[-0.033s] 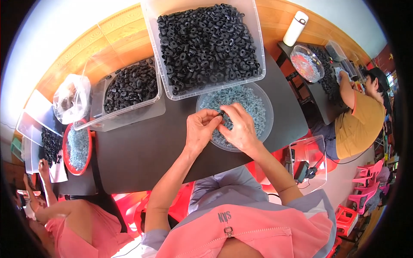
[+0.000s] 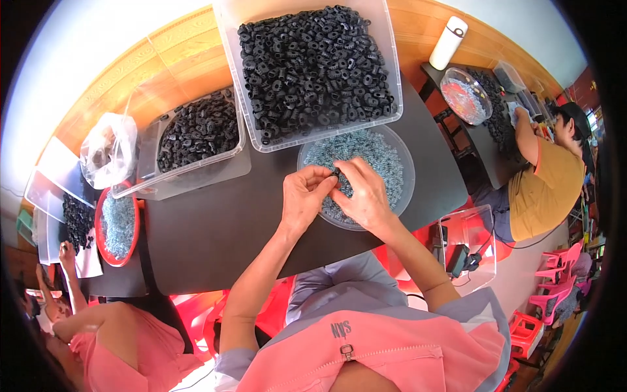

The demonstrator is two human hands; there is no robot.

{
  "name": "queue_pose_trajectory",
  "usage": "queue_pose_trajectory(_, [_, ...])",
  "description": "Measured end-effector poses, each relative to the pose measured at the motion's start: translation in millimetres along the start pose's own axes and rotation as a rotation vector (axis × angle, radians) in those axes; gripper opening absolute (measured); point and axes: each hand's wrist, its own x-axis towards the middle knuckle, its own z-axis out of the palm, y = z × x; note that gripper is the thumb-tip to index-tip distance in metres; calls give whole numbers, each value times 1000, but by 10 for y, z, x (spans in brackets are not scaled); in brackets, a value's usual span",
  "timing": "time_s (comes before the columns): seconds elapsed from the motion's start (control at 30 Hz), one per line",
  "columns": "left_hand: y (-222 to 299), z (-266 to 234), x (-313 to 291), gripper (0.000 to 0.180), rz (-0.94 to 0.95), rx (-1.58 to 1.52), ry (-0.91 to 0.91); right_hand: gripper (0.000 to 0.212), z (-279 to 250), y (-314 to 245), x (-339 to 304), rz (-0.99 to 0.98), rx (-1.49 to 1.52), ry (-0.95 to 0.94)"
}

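L hand (image 2: 302,199) and R hand (image 2: 366,197): fingertips meet above L side of rnd clear tub (image 2: 411,166); both grips pinch same small blk plastic part (image 2: 336,172), detail too small to tell. Tub, w/ pale-blue pcs (image 2: 375,157), stands on dk surface (image 2: 215,235). Lg clear bin (image 2: 390,46), w/ blk parts (image 2: 313,72), overlaps tub's far rim in view. Smaller clear bin (image 2: 222,173) to its L, likewise w/ blk parts. Co-worker in ochre shirt (image 2: 548,189) at R.
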Motion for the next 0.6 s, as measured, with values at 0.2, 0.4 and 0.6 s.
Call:
queue_pose_trajectory(0.2, [2,-16,0,11,-3,48,-25,42,-24,-2,-14,-10,-76,-63])
queue_pose_trajectory(0.4, [-98,-20,26,9,52,22,-27,38,-18,-16,-14,-74,-147,-63])
queue_pose_trajectory(0.6, [-120,-31,40,8,80,40,-38,35,-17,11,-12,-115,-162,-67])
